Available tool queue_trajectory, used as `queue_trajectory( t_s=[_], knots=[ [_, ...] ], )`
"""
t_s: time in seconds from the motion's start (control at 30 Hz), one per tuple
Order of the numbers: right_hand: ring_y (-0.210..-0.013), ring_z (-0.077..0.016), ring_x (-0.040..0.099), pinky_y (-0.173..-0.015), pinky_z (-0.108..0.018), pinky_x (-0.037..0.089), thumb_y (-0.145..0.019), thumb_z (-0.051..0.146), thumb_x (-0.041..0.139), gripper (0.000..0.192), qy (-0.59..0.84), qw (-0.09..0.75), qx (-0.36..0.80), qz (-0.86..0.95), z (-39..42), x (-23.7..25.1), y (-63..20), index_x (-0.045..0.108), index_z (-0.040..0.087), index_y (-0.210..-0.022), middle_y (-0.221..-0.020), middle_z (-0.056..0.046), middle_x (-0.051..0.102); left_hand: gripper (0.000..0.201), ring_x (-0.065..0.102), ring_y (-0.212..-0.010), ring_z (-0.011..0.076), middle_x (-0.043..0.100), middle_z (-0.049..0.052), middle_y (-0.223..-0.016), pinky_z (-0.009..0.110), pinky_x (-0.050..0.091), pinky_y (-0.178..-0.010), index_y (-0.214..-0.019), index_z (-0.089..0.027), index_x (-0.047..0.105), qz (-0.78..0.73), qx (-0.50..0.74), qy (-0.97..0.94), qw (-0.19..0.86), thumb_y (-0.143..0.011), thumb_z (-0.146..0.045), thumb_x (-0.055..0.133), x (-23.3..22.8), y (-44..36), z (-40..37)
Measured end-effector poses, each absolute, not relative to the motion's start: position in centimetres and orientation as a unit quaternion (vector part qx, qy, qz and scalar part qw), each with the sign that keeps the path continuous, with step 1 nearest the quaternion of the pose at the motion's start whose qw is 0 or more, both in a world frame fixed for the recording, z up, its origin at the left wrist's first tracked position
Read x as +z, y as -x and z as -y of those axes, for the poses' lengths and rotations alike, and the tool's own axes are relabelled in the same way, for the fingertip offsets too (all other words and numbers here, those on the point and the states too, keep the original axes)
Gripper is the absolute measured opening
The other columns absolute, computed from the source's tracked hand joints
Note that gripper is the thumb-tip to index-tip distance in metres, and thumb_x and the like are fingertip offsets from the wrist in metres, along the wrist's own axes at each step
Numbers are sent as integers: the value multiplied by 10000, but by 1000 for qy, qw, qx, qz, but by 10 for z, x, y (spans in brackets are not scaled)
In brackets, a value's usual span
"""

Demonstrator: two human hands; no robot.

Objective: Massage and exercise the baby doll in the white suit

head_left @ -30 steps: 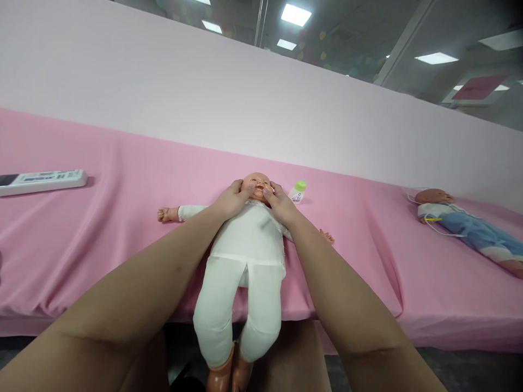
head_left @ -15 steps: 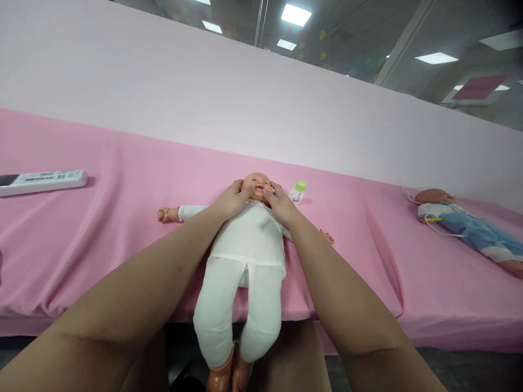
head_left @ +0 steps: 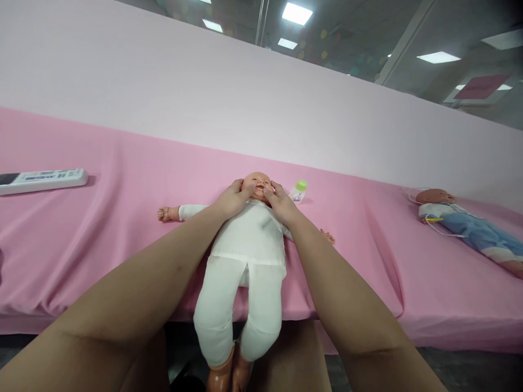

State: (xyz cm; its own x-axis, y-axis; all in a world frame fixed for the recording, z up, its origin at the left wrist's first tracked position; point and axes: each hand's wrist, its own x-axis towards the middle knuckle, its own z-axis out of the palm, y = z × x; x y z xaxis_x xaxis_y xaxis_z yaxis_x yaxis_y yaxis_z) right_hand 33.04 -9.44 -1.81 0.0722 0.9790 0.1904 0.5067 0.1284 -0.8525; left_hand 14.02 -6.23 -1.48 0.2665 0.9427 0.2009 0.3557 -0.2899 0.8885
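A baby doll (head_left: 248,245) in a white suit lies on its back on the pink sheet (head_left: 122,218), its head away from me and its legs hanging over the front edge. My left hand (head_left: 231,200) rests on the doll's left cheek and shoulder, thumb by the mouth. My right hand (head_left: 281,205) mirrors it on the other cheek, thumb also at the mouth. Both hands press lightly on the face without gripping it. A small bottle with a green cap (head_left: 298,191) lies just right of the doll's head.
A white remote control (head_left: 41,181) lies at the far left of the sheet. A second doll in blue clothes (head_left: 466,227) with thin wires lies at the right. A pale pink wall (head_left: 204,92) runs behind the bed. My knees show below the front edge.
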Motion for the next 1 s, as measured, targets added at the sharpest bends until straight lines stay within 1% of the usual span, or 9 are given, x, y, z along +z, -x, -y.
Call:
queue_trajectory(
  t_s=[0.13,0.33,0.4,0.57,0.77,0.9,1.0],
  knots=[
    [-1379,-282,412,-1149,-466,320,-883,668,471,770,598,422,279,621,95,-17,-330,297,260,-1513,-1536,-70,384,720,590,-1202,275,607,101,-1361,338,433,-982,-1365,-217,483,-464,389,-702,375,-851,-718,432,-15,-141,62],
    [-1374,-281,418,-1143,-451,338,-882,683,459,796,606,416,276,619,97,-15,-329,293,233,-1518,-1533,-87,385,695,596,-1191,272,617,99,-1348,337,436,-972,-1344,-218,497,-461,389,-706,371,-854,-707,435,-15,-141,61],
    [-1373,-283,419,-1143,-458,337,-886,682,451,785,605,416,276,620,97,-15,-329,296,242,-1518,-1530,-82,390,683,594,-1195,275,617,100,-1349,335,435,-971,-1329,-221,509,-463,390,-706,368,-854,-707,436,-14,-140,62],
    [-1393,-283,393,-1159,-467,309,-888,675,452,773,608,415,274,619,96,-17,-330,295,257,-1518,-1545,-70,369,693,592,-1199,273,614,98,-1354,330,436,-978,-1314,-215,514,-465,387,-707,368,-849,-722,430,-12,-141,64],
    [-1362,-278,437,-1141,-451,337,-882,675,468,775,598,424,275,623,95,-18,-330,302,257,-1512,-1517,-73,415,691,560,-1241,287,583,94,-1393,329,435,-987,-1307,-213,523,-469,387,-707,360,-852,-723,425,-12,-142,65],
    [-1344,-257,460,-1123,-430,361,-898,651,460,748,592,428,276,624,95,-18,-329,311,239,-1505,-1503,-87,432,691,573,-1223,279,597,95,-1374,336,431,-994,-1310,-212,517,-463,389,-710,360,-857,-724,416,-13,-141,64],
    [-1356,-256,447,-1136,-436,344,-900,645,463,738,596,426,274,624,96,-16,-328,312,249,-1504,-1508,-77,428,683,585,-1204,278,606,98,-1360,342,430,-995,-1290,-210,531,-463,390,-714,352,-857,-725,414,-15,-141,63]
  ],
)
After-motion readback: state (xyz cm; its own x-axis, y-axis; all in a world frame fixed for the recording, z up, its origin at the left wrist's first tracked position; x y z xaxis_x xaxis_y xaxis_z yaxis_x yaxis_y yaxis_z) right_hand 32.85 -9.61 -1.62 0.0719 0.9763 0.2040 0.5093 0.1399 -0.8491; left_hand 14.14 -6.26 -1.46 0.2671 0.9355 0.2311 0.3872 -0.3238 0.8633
